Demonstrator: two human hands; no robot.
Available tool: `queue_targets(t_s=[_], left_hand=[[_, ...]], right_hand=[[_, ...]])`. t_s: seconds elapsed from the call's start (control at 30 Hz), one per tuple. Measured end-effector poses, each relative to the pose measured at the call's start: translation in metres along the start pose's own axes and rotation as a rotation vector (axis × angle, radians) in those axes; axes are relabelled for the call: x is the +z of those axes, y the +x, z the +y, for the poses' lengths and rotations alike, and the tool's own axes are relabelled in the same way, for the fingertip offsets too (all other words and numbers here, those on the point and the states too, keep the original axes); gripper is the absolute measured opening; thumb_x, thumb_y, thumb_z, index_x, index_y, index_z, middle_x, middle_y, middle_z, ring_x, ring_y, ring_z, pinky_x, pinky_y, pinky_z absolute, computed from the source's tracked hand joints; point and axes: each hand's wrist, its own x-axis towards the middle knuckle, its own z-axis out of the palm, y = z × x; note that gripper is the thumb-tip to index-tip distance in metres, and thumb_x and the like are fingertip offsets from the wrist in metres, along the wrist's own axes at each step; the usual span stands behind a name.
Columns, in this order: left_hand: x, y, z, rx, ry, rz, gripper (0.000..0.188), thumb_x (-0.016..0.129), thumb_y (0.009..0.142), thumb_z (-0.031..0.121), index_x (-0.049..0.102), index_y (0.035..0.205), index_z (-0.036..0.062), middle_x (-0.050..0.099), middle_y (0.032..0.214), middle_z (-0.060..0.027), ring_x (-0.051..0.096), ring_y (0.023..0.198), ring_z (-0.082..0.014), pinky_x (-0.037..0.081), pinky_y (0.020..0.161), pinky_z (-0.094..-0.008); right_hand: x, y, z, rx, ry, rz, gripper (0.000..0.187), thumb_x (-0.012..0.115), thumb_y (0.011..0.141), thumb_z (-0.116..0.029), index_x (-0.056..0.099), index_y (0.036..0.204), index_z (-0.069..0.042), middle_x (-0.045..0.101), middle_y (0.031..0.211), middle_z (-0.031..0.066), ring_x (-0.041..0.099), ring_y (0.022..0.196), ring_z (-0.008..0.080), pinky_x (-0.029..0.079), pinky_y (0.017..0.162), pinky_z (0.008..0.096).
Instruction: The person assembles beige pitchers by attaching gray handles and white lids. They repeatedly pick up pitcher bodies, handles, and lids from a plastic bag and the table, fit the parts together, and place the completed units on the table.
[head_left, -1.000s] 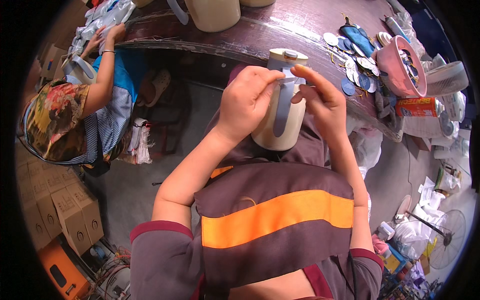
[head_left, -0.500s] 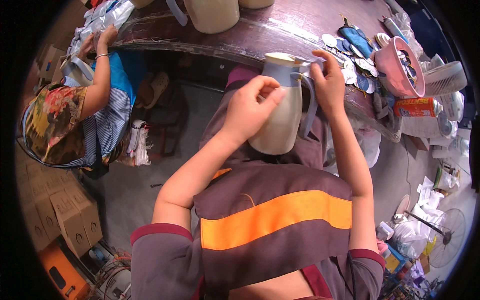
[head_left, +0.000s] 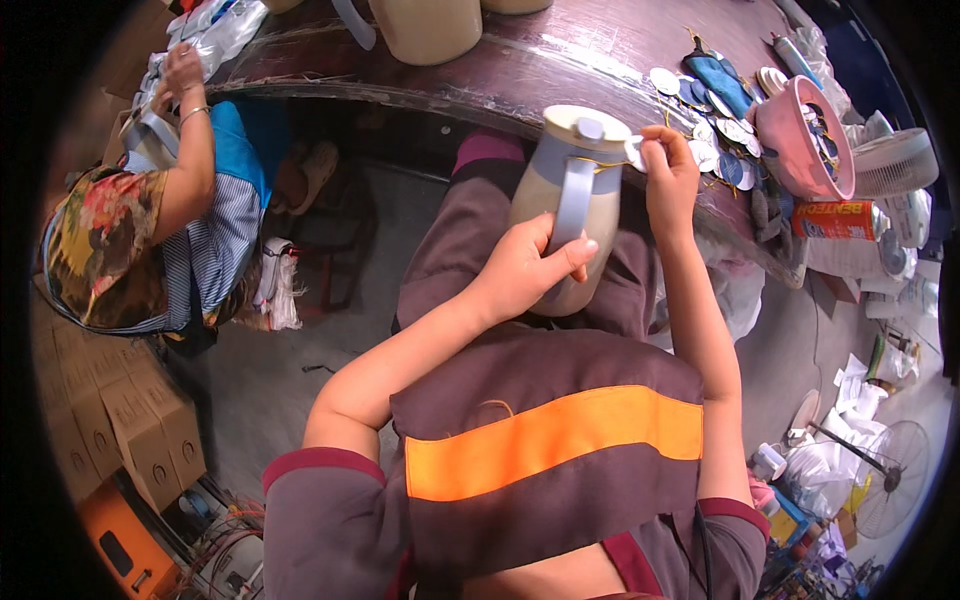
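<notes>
A beige thermos jug [head_left: 604,212] with a blue-grey collar and handle leans in my lap, its lid toward the table edge. My left hand [head_left: 522,266] is closed round the lower part of the handle [head_left: 572,200], thumb lying across it. Beside the jug's rim, my right hand [head_left: 672,178] pinches a small round white tag [head_left: 636,153] between thumb and fingers. A thin gold string [head_left: 603,164] runs from the tag to the top of the handle.
On the dark table [head_left: 585,75] lie several round tags [head_left: 735,135] and a pink basket [head_left: 790,140]. A red spray can [head_left: 838,218] is at the right edge. More jugs [head_left: 425,30] stand at the back. A co-worker [head_left: 140,215] sits at left, near cardboard boxes [head_left: 145,430].
The jug has turned, so its handle now faces me instead of pointing right. My left hand has moved from beside the body onto the handle. The right hand has shifted slightly, showing the tag.
</notes>
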Motion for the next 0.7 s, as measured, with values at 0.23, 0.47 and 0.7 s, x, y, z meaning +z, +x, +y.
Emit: queue_targets(t_s=[0.23,0.47,0.7], left_hand=[[0.001,0.002,0.004,0.146,-0.085,0.304,0.036,0.062,0.092,0.018,0.047,0.120,0.0010,0.054,0.083,0.0005,0.046,0.058,-0.0036,0.037,0.052,-0.0192],[-0.005,-0.015,0.007,0.231,0.239,0.305,0.044,0.060,0.090,0.012,0.047,0.132,0.0082,0.054,0.085,0.0028,0.045,0.059,-0.0012,0.037,0.052,-0.0174],[0.000,-0.020,0.034,0.446,0.846,0.462,0.024,0.062,0.081,0.003,0.066,0.103,0.0120,0.050,0.121,-0.0091,0.057,0.067,-0.0142,0.048,0.066,-0.0275]], right_hand=[[-0.009,-0.026,-0.016,-0.083,-0.137,0.004,0.018,0.050,0.087,-0.004,0.063,0.099,-0.002,0.064,0.088,0.0048,0.059,0.080,0.0101,0.046,0.072,0.0240],[-0.019,-0.044,-0.027,0.199,0.318,-0.039,0.016,0.054,0.089,-0.007,0.064,0.101,-0.001,0.063,0.094,0.0023,0.056,0.084,0.0069,0.044,0.076,0.0219],[-0.023,-0.068,-0.044,0.459,0.910,-0.240,0.017,0.054,0.090,-0.011,0.055,0.106,-0.004,0.062,0.103,0.0092,0.061,0.101,0.0198,0.044,0.098,0.0378]])
